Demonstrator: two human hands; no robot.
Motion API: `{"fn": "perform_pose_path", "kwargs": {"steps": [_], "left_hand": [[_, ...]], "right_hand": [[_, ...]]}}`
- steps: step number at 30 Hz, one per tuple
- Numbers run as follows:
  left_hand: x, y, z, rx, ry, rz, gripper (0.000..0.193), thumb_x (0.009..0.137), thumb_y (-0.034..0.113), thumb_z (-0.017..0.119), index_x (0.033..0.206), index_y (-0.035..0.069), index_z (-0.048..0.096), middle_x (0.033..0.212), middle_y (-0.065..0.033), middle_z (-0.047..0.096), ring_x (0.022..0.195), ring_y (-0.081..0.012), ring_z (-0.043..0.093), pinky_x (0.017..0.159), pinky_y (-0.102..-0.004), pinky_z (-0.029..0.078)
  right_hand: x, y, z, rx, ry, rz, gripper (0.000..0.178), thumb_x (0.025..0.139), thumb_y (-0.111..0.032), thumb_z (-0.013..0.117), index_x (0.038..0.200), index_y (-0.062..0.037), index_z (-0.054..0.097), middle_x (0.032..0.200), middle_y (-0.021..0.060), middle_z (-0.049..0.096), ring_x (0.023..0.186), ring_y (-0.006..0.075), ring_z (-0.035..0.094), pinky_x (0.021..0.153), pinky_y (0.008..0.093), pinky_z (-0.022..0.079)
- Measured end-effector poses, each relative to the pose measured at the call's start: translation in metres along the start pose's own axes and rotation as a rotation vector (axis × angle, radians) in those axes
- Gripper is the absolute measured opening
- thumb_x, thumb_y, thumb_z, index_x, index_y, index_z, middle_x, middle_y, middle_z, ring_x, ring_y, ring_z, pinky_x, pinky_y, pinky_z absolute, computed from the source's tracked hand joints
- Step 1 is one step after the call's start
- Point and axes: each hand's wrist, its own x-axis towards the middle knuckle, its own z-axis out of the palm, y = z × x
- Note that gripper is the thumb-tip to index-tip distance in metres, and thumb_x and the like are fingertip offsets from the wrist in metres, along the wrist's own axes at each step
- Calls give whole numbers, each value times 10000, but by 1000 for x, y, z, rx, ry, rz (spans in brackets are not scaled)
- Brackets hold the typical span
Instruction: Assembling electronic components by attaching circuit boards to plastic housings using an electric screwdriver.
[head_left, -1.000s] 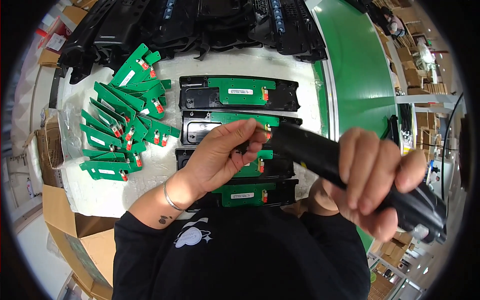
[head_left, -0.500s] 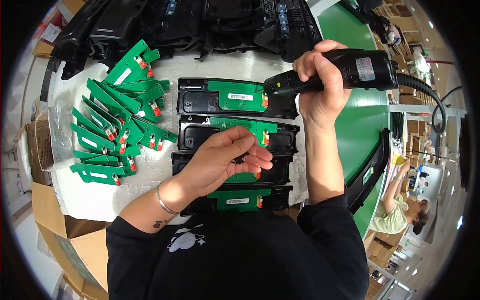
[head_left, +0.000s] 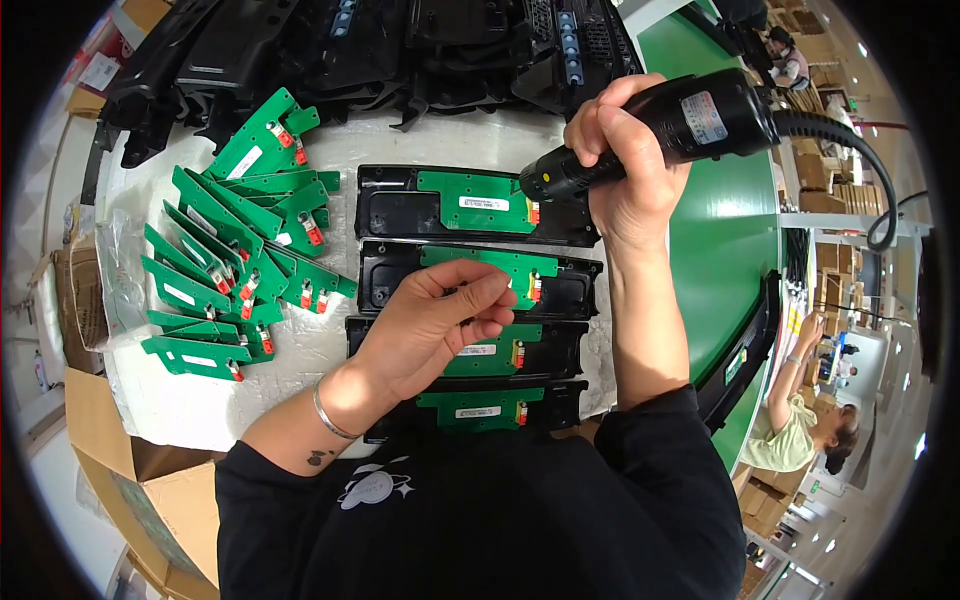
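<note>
My right hand grips a black electric screwdriver with a corded rear end. Its tip meets the right part of a green circuit board, which lies in the farthest black plastic panel. Lower down, my left hand is closed, thumb and fingertips pinched together, over the second panel and its board. Small black screws showed in this hand a moment ago; the curled fingers now mostly hide them. Two more panels with boards, the third and the nearest, lie closer to me.
Loose green circuit boards with red-and-white connectors are heaped at the left. Black plastic housings line the far edge. On the right, a green work surface carries another black panel. An opened cardboard box stands lower left; a person works farther right.
The screwdriver's rear end has swung up and its body leftward, with the tip still at the far board. My left fingers have curled in, covering the black screws that were visible.
</note>
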Motion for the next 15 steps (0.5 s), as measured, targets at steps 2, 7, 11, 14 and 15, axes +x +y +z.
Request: {"fn": "perform_pose_path", "kwargs": {"steps": [2, 7, 11, 14, 15], "left_hand": [[0, 0, -1, -39, 9, 16, 178, 845, 114, 575, 998, 23, 576, 902, -57, 608, 806, -124, 591, 721, -226, 491], [2, -3, 0, -73, 46, 23, 171, 850, 123, 569, 991, 28, 576, 898, -48, 605, 810, -108, 583, 711, -211, 498], [2, -4, -8, -175, 47, 45, 159, 854, 153, 564, 958, 34, 579, 866, -26, 598, 791, -87, 575, 689, -184, 501], [2, -2, -5, -239, 43, 71, 161, 854, 182, 564, 930, 41, 581, 841, -16, 589, 764, -78, 569, 671, -178, 500], [2, -2, -5, -238, 40, 65, 161, 854, 182, 564, 930, 41, 581, 841, -16, 589, 764, -78, 569, 671, -178, 500]], "right_hand": [[0, -1, -1, -50, -16, 6, 70, 717, -23, 525, 770, 9, 492, 555, 60, 465, 468, 129, 437, 481, 261, 375], [0, -5, 6, -152, -34, 28, 106, 717, -22, 510, 813, 7, 475, 548, 52, 424, 462, 135, 394, 478, 270, 344], [-15, -25, 8, 156, -132, -107, 204, 732, -19, 570, 915, 2, 484, 614, 13, 486, 469, 100, 461, 456, 229, 392], [-34, -72, 26, 229, -293, -229, 240, 726, -168, 543, 932, -76, 462, 508, -86, 421, 429, 27, 391, 453, 194, 295], [-40, -86, 28, 247, -324, -177, 250, 711, -163, 586, 919, -97, 463, 527, -94, 462, 435, 21, 416, 459, 175, 306]]}}
